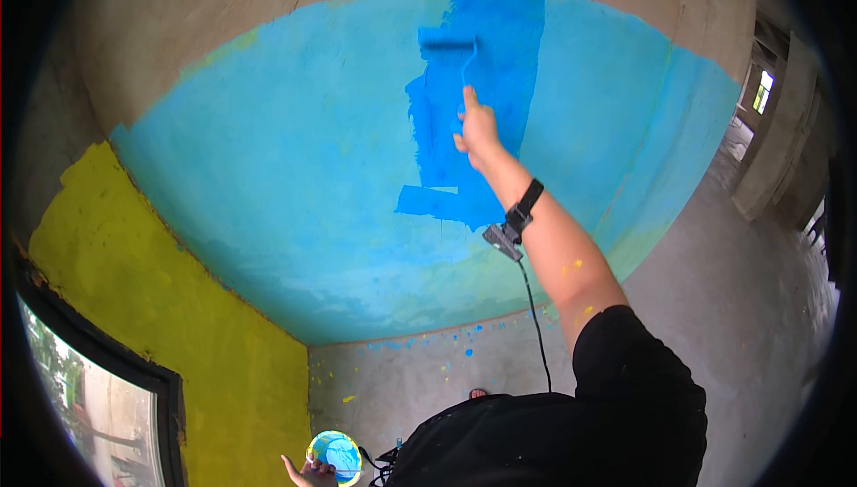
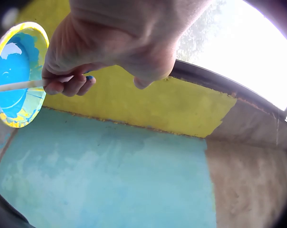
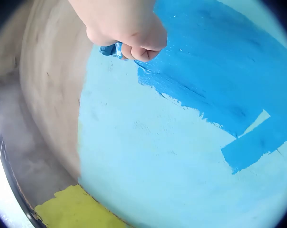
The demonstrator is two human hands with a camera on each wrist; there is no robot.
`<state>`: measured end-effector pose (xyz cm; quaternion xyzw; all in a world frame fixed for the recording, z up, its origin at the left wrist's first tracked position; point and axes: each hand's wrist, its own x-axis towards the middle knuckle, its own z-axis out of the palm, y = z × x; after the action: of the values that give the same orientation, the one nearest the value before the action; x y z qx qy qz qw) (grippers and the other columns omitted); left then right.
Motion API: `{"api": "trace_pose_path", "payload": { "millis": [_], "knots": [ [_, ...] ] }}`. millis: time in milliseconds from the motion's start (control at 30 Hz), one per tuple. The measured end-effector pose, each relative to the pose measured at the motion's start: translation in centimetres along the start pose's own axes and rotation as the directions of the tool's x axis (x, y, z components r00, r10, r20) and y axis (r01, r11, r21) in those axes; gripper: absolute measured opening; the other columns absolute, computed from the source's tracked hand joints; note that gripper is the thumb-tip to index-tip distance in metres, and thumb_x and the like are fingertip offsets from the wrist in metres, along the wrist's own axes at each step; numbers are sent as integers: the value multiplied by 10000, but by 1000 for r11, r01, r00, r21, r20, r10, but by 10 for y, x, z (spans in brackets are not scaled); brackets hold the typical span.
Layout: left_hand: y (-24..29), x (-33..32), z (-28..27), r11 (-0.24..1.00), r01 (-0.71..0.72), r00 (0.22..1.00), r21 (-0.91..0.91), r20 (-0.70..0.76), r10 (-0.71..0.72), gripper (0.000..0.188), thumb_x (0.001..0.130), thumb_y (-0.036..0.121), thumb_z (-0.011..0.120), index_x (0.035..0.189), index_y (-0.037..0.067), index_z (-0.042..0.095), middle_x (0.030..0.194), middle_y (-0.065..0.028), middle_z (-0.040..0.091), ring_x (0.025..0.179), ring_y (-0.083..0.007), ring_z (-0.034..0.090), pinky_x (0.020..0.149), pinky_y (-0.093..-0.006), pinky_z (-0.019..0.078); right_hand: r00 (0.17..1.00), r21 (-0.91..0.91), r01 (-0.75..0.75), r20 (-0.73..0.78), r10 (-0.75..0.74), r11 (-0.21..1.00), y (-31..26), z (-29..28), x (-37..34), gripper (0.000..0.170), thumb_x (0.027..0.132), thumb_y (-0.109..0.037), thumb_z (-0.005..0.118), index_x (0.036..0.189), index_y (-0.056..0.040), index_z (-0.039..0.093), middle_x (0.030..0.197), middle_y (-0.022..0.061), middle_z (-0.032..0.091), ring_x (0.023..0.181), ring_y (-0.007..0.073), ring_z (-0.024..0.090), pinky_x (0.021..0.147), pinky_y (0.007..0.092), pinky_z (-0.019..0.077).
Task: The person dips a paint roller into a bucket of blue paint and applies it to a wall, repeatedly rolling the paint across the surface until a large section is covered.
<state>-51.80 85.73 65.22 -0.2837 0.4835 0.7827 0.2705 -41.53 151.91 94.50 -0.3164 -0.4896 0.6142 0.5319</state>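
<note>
My right hand [image 1: 480, 130] grips the handle of a paint roller [image 1: 446, 39], arm stretched up toward the wall. The blue-coated roller lies against the upper part of a fresh, darker blue patch [image 1: 486, 112]. In the right wrist view the right hand's [image 3: 129, 33] fingers curl round the handle, and the roller itself is mostly hidden behind the hand. Low at the left, my left hand [image 1: 312, 476] holds a paint bucket by its thin white bail handle [image 2: 19, 86]. The bucket [image 2: 36, 99] has a yellow-smeared rim and blue paint [image 2: 12, 61] inside.
Older light blue paint [image 1: 286, 157] covers the wall below bare plaster [image 1: 223, 5]. A yellow-green wall [image 1: 232, 380] with a dark-framed window [image 1: 170, 407] meets it at left. Paint drops spot the concrete floor [image 1: 402, 371]. A cable [image 1: 536, 317] hangs from the right wrist camera.
</note>
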Motion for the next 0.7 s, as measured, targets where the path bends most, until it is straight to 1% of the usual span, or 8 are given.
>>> {"api": "trace_pose_path", "payload": {
  "millis": [167, 267, 300, 367, 433, 467, 533, 700],
  "knots": [
    [5, 2, -6, 1000, -6, 999, -18, -53, 5, 754, 867, 743, 561, 868, -7, 631, 601, -5, 472, 571, -179, 429, 623, -308, 354, 997, 6, 65, 28, -65, 998, -56, 18, 25, 583, 997, -602, 521, 1065, -23, 506, 964, 106, 498, 539, 183, 428, 403, 302, 270],
    [9, 0, -10, 1000, -26, 996, -15, -91, 24, 784, 858, 748, 569, 925, -28, 656, 607, 3, 474, 575, -169, 427, 633, -303, 352, 976, -64, -40, 210, 53, 997, -57, 1, 41, 612, 1001, -619, 493, 1111, -17, 518, 989, 116, 514, 489, 154, 352, 403, 305, 252],
    [11, 2, -14, 999, -27, 996, -18, -90, 25, 784, 858, 748, 569, 925, -28, 656, 607, 3, 474, 575, -169, 427, 633, -303, 352, 976, -64, -39, 212, 52, 997, -50, 2, 32, 612, 1001, -619, 493, 1111, -17, 518, 989, 116, 514, 489, 154, 352, 403, 305, 252],
    [14, 9, -25, 999, -32, 999, -27, -14, 31, 792, 859, 747, 569, 945, -35, 664, 612, 3, 476, 582, -157, 427, 622, -296, 347, 999, -170, 42, 41, -36, 985, -28, -1, 3, 607, 1005, -624, 470, 991, -19, 504, 755, 51, 483, 481, 140, 389, 388, 296, 255],
    [15, 6, -25, 999, -37, 998, -34, 40, 39, 788, 860, 741, 571, 953, -35, 668, 615, 6, 474, 585, -149, 423, 609, -285, 338, 998, -234, -42, 35, 52, 971, 6, -13, -8, 741, 1000, -631, 477, 1280, 56, 483, 1103, 152, 534, 525, 150, 361, 412, 305, 263],
    [17, 4, -22, 999, -41, 999, -23, -3, 41, 779, 864, 736, 571, 946, -32, 666, 616, 3, 479, 586, -151, 428, 604, -283, 337, 998, -234, -36, 38, 47, 971, 23, -17, -13, 741, 1000, -631, 477, 1280, 56, 483, 1103, 152, 534, 525, 150, 361, 412, 305, 263],
    [20, 1, -18, 998, -60, 997, 0, -51, 60, 760, 870, 725, 573, 935, -27, 663, 627, -15, 511, 596, -162, 454, 607, -283, 350, 987, -260, -152, 15, 161, 954, 47, -23, -17, 781, 991, -641, 488, 1292, 79, 465, 1131, 160, 535, 539, 153, 367, 418, 303, 268],
    [29, 26, -43, 999, -39, 999, -4, 38, 39, 732, 868, 720, 584, 894, -10, 648, 663, -45, 552, 619, -180, 482, 630, -303, 380, 993, -175, -102, 46, 112, 979, 26, -6, -6, 789, 977, -646, 515, 1294, 75, 460, 1123, 161, 538, 527, 145, 352, 417, 305, 260]
  ]
}}
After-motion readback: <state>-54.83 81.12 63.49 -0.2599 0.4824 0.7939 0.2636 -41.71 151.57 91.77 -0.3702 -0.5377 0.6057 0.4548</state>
